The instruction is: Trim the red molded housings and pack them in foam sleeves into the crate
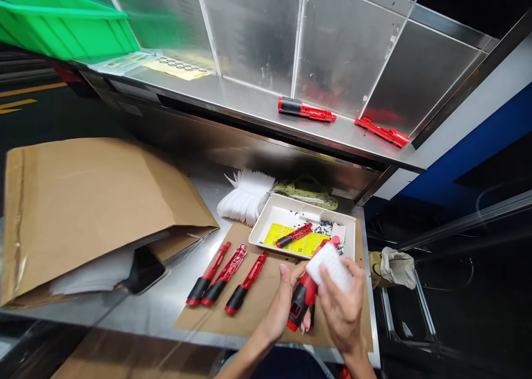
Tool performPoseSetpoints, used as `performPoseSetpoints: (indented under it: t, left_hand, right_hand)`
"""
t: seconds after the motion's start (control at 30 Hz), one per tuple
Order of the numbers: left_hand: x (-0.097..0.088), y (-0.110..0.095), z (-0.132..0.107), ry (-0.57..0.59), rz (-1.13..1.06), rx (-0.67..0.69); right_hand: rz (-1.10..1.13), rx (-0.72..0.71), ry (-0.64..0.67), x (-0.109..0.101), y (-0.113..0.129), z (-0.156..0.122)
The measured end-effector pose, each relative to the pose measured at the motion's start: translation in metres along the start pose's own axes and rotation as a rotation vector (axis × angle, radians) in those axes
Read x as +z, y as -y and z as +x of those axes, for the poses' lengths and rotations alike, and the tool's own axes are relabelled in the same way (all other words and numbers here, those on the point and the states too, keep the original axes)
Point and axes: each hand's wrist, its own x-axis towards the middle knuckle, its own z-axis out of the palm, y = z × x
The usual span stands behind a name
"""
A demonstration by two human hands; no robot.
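Head view: held a red-and-black tool housing tilted in the left hand, with fingers curled around it, over a brown cardboard sheet near the front right corner of the metal counter. Pinched a white wipe in the right hand and pressed it to the housing's upper part, with both hands close together on the same piece. Could not make out, through blur, the wipe's exact wrap.

Saw three similar housings side by side on the sheet, left of the hands, with black ends toward the front edge. Found a white tray toward the back right corner, with a yellow printed sheet, another housing and small dark parts inside. Noted a stack of white wipes just beside the tray's left side, and green dotted fabric behind it, along the back edge.

Saw a large brown carton across the counter's left end, with white sheets in its open mouth and a dark phone-like slab at the opening. Spotted two more housings near the right end of a steel shelf above the back edge, and a yellow paper and a green crate toward its left end.
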Motion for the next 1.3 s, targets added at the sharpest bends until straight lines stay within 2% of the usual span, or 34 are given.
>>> performPoseSetpoints:
  t: [0.17, 0.3, 0.43, 0.5, 0.57, 0.73, 0.87, 0.97, 1.1, 1.2, 1.3]
  left_hand:
    - [-0.002, -0.01, -0.001, 0.081, -0.133, -0.133]
    - [-0.003, -0.013, -0.002, 0.132, -0.165, -0.166]
    - [-0.002, -0.016, -0.003, 0.152, -0.147, -0.166]
    - [-0.003, -0.017, -0.003, 0.148, -0.113, -0.177]
    - [-0.004, -0.018, -0.002, 0.144, -0.048, -0.185]
    - [-0.008, -0.019, -0.005, 0.133, 0.177, -0.13]
    - [-0.005, -0.017, -0.011, 0.084, 0.313, -0.072]
    - [-0.002, -0.016, -0.014, 0.043, 0.43, 0.011]
    - [0.0, -0.023, -0.016, 0.066, 0.606, 0.103]
    - [-0.001, -0.027, -0.017, 0.067, 0.79, 0.16]
    - [-0.003, -0.025, -0.015, 0.019, 0.934, 0.212]
  right_hand:
    - [-0.031, -0.005, -0.034, -0.014, -0.006, 0.002]
    - [-0.011, -0.127, 0.079, -0.028, -0.006, 0.005]
    - [-0.075, -0.114, 0.078, -0.037, -0.001, 0.001]
    - [-0.026, -0.17, 0.125, -0.039, 0.001, -0.001]
    - [0.002, -0.2, 0.156, -0.04, 0.002, -0.002]
    - [-0.126, -0.06, -0.018, -0.038, -0.004, 0.004]
    - [-0.104, -0.049, -0.018, -0.031, -0.005, 0.005]
    - [-0.129, -0.003, -0.07, -0.03, -0.005, 0.006]
    - [-0.093, -0.056, 0.049, -0.03, -0.002, 0.008]
    - [-0.137, -0.006, 0.007, -0.031, -0.001, 0.011]
    - [-0.13, -0.02, 0.063, -0.031, 0.0, 0.011]
